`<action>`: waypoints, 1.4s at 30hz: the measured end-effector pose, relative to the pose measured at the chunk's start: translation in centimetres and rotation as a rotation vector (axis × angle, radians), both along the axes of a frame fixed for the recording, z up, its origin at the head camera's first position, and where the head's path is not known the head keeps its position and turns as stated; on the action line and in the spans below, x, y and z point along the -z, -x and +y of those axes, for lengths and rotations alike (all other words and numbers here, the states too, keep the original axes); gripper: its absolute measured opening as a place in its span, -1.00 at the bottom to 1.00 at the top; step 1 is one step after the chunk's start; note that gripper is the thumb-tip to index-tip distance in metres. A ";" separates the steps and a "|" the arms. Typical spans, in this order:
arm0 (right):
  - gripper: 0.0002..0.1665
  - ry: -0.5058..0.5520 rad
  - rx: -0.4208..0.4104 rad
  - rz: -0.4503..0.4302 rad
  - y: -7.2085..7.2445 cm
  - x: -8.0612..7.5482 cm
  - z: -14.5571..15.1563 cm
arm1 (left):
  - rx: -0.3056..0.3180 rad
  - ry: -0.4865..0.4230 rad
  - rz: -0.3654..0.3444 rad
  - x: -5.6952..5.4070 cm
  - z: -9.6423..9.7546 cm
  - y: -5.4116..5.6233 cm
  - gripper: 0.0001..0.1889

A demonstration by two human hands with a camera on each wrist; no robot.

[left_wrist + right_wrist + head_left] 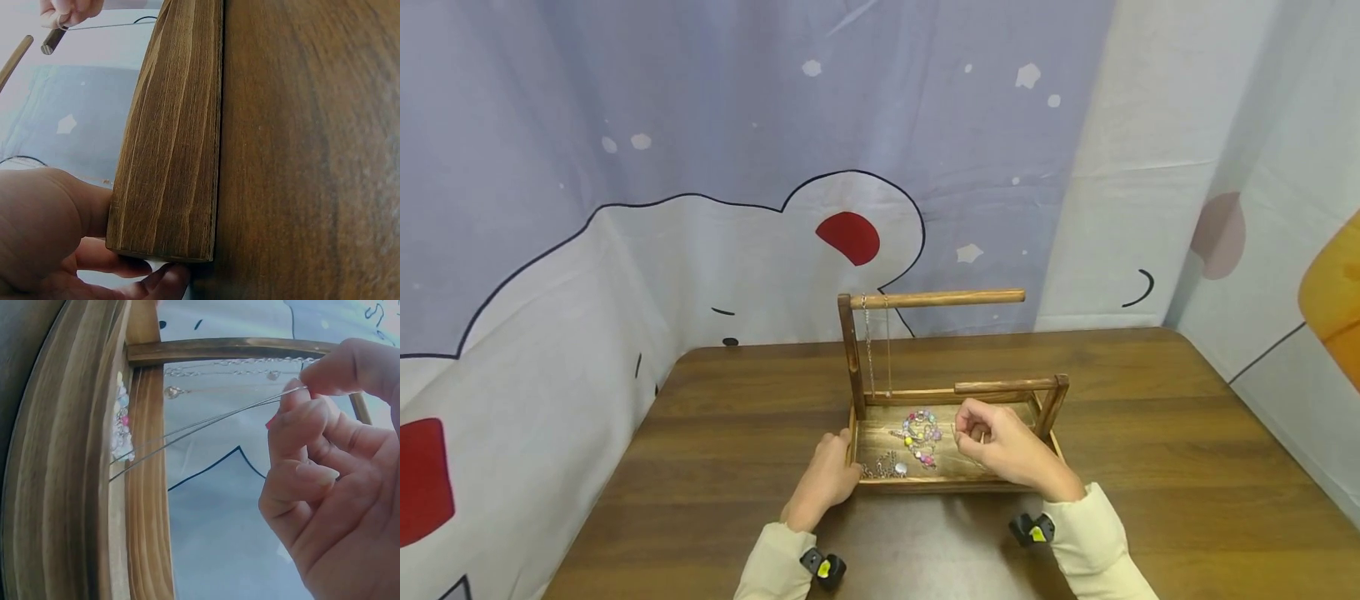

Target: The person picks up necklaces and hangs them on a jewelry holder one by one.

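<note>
On my feed, two chains (868, 342) hung on upper bar (955, 297), beads (909, 441) in tray (925, 486). Right hand (1003, 443) pinches thin strand (209, 419) (unhung); left hand (826, 472) grips tray.

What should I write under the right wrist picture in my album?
A right hand pinches thin strands over a wooden tray that holds colorful beads.
</note>
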State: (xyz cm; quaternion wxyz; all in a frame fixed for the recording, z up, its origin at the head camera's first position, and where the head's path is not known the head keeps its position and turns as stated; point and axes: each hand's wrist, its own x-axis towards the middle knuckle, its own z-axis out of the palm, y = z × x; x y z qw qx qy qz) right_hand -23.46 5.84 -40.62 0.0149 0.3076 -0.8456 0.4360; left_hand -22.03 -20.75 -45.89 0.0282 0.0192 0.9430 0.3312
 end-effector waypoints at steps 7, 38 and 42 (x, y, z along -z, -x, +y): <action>-0.84 0.025 0.015 0.041 -0.4 -0.8 -0.3 | 0.003 -0.009 0.018 0.0 0.1 0.0 -0.37; -0.96 0.156 0.076 0.217 0.6 -4.9 -2.0 | 0.001 0.022 0.045 0.0 0.2 -0.3 -0.40; -0.97 0.169 0.078 0.223 1.0 -5.4 -2.1 | -0.001 0.021 0.028 0.0 0.2 -0.2 -0.39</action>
